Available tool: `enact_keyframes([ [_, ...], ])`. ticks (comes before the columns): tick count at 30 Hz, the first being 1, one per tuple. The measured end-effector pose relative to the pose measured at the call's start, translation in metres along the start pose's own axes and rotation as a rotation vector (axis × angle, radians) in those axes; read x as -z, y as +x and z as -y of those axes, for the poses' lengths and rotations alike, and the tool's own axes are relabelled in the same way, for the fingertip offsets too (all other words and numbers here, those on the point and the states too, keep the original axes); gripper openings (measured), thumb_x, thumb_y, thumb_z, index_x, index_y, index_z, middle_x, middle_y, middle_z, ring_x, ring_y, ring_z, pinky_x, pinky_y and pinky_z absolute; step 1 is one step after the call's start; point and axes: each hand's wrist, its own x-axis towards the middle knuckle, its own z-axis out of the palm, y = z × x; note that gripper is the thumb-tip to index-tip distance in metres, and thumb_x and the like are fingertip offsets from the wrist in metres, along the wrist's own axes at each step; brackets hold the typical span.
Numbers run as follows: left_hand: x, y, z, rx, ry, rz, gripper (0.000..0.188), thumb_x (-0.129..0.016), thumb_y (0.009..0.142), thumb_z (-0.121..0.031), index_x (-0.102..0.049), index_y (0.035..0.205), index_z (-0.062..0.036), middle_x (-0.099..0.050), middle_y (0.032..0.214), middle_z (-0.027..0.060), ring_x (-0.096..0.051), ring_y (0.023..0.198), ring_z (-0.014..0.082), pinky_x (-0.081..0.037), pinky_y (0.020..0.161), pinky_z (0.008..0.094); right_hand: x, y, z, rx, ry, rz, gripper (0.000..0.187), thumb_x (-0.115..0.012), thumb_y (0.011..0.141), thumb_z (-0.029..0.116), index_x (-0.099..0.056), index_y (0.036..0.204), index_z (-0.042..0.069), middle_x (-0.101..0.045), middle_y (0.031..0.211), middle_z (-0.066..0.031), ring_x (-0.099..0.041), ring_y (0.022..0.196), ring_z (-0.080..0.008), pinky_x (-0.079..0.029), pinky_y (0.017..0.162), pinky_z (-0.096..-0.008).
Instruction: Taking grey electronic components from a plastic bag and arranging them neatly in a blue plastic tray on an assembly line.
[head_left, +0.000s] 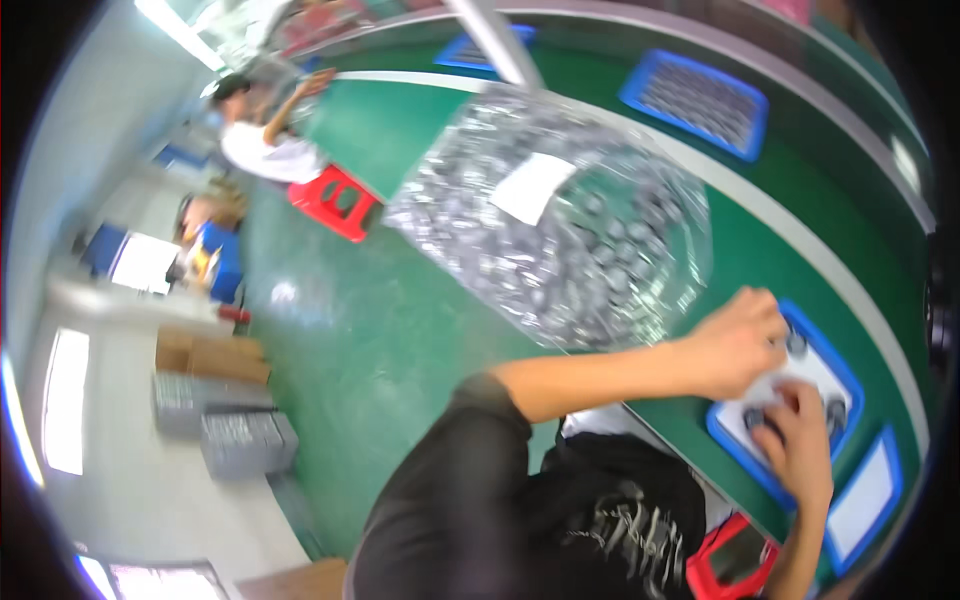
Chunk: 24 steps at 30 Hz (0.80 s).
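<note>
A blue-rimmed tray [856, 385] with a white bottom lies on the green table at the right. Several small dark round parts sit in it, one [796, 343] near its far end and another [837, 411] at its right side. Over the tray's far left edge, my left hand [738, 342] has its fingers curled closed; what they hold, if anything, is hidden. My right hand [800, 440] reaches over the tray from the near side. Its thumb and fingertips close around a dark round part [753, 417] at the tray's left, somewhat blurred.
A large clear plastic bag [600, 290] of grey parts, with a white paper [532, 188] on it, lies left of the tray. Another blue tray [868, 500] is at the near right. Filled trays [700, 100] stand beyond a pale rail. A person [265, 140] sits far left near a red stool [335, 203].
</note>
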Motion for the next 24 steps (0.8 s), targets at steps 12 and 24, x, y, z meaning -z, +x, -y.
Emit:
enact_keyframes([
  [12, -0.007, -0.008, 0.013, -0.008, 0.115, 0.069, 0.016, -0.071, 0.062, -0.020, -0.069, 0.072, -0.0076, -0.065, 0.089, 0.0075, -0.056, 0.106, 0.0331, -0.043, 0.092, 0.0477, -0.019, 0.032, 0.022, 0.120, -0.086, -0.071, 0.025, -0.073, 0.076, 0.005, -0.067, 0.100, 0.001, -0.057, 0.098, -0.0162, -0.058, 0.092, -0.0352, -0.050, 0.079, -0.0426],
  [24, 0.048, -0.013, -0.024, 0.118, -0.116, 0.276, 0.029, -0.082, 0.072, -0.010, -0.074, 0.100, -0.0076, -0.063, 0.105, 0.0071, -0.053, 0.107, 0.0333, -0.044, 0.093, 0.0445, -0.001, 0.018, -0.003, -0.096, -0.210, -0.082, 0.034, -0.077, 0.078, 0.008, -0.067, 0.110, 0.003, -0.058, 0.108, -0.0127, -0.059, 0.100, -0.0322, -0.050, 0.088, -0.0417],
])
